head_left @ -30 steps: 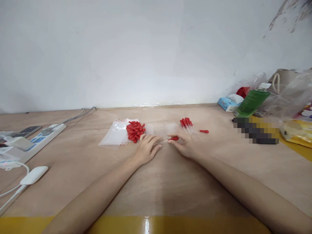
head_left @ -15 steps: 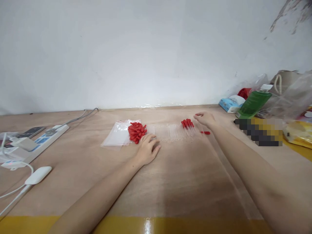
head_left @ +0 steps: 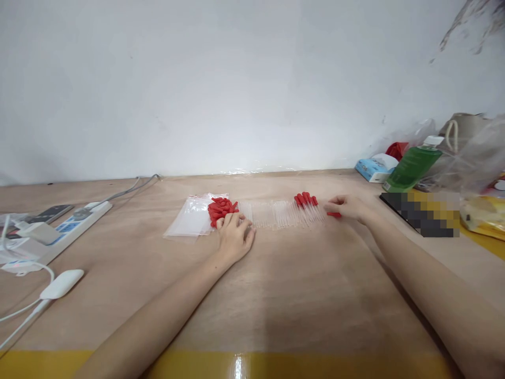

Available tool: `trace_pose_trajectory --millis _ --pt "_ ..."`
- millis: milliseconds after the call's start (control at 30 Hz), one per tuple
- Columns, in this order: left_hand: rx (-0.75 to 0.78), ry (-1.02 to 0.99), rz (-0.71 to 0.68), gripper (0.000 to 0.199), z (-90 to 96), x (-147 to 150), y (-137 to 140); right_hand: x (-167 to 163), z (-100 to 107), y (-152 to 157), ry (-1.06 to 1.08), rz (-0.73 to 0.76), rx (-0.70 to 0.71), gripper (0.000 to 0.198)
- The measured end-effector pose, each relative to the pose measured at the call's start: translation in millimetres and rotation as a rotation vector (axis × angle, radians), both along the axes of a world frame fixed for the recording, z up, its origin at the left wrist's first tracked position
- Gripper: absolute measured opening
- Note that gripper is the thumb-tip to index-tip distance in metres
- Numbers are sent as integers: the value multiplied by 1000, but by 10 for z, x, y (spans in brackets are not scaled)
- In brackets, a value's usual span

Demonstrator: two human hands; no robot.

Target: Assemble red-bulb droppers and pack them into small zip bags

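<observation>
My left hand (head_left: pixel 235 239) rests on the table with bent fingers apart, its fingertips at the near edge of a pile of red rubber bulbs (head_left: pixel 220 208). To its right lies a row of thin clear tubes (head_left: pixel 283 215). At the right end of the row, several tubes carry red bulbs (head_left: pixel 304 199), pointing away from me. My right hand (head_left: pixel 347 207) is low over the table just past that end, fingers a little apart. Below its fingertips lies a single red piece (head_left: pixel 334 215); whether they touch it is unclear.
Clear zip bags (head_left: pixel 189 218) lie left of the pile. Further left are a power strip (head_left: pixel 74 231), a phone (head_left: pixel 51 214) and a white cable adapter (head_left: pixel 62 284). At right stand a tissue pack (head_left: pixel 373 169), a tilted green bottle (head_left: pixel 412 166) and plastic bags (head_left: pixel 469 158).
My right hand has come nearer and lower, from behind the single red piece to right above it. My left fingers have shifted slightly left, onto the edge of the red pile.
</observation>
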State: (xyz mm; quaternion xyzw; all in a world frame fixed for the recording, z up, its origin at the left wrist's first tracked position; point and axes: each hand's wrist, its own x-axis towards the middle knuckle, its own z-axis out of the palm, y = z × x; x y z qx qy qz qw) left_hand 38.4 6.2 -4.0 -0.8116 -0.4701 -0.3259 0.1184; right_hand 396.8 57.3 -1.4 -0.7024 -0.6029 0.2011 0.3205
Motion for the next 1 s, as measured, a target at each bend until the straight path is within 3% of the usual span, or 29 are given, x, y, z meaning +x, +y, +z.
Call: trace_pose_trajectory --millis 133,367,567,767,900,1000 --pt "14 53 114 15 76 -17 199 71 -48 -166 104 142 -95 27" --pt "-19 128 285 19 161 269 507 81 -94 -159 64 72 -103 24" --pt "-32 163 345 13 184 439 556 60 -87 -146 15 -51 18 22" --pt "-208 122 485 12 199 568 624 -79 6 -155 114 -128 153 18" --pt "-247 121 455 16 282 596 579 -302 56 -173 207 -96 354 24" --pt "-192 80 283 18 324 491 441 -591 58 -255 201 55 443 33"
